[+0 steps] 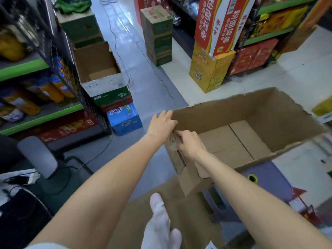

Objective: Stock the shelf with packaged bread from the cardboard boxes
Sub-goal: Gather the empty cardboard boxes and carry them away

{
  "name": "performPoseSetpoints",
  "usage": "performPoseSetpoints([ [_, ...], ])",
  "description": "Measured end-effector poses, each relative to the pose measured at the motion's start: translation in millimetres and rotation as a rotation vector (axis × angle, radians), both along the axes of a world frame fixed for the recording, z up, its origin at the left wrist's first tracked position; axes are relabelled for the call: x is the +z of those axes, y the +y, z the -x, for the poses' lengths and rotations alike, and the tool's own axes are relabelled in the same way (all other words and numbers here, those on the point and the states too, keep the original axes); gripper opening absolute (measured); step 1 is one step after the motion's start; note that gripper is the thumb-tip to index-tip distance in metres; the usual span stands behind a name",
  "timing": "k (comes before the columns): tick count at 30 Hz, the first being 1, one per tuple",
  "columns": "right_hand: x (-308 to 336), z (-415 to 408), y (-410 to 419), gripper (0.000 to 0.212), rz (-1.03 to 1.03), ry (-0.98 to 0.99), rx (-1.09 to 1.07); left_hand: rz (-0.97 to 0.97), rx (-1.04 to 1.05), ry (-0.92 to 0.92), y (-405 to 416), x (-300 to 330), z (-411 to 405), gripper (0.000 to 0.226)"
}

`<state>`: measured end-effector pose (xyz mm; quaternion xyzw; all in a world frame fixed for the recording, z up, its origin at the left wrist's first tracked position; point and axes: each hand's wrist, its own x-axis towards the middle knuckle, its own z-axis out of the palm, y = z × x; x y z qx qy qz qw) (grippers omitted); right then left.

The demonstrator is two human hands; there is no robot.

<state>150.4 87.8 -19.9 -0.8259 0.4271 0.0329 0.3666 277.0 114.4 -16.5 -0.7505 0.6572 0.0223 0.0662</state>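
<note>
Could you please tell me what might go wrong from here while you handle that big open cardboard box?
1. The cardboard box looks empty and its rim is ragged; where the left hand and right hand grip one corner, the wall could tear further.
2. Held by one corner only, it may tip or swing toward the yellow cartons.
3. A cable crosses the floor nearby, a possible trip hazard.

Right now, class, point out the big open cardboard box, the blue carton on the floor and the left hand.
big open cardboard box (280, 112): head view, inner far wall.
blue carton (125, 121): head view, front face.
left hand (162, 123): head view, back of hand.
</note>
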Motion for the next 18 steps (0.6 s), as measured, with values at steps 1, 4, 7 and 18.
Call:
performPoseSetpoints([
  [1,5,-7,-8,0.057,0.047,-0.001,0.027,0.038,0.018,-0.015,-2,4,-9,0.022],
  [4,23,-28,-40,0.045,0.198,0.042,0.095,0.111,0.060,-0.002,-16,13,-40,0.021],
  [7,45,-55,-76,0.024,0.314,0.095,0.125,0.124,0.061,-0.009,-37,29,-70,0.020],
  [18,91,-187,-126,0.021,0.630,-0.031,0.377,0.189,0.136,-0.066,-46,101,-195,0.031],
])
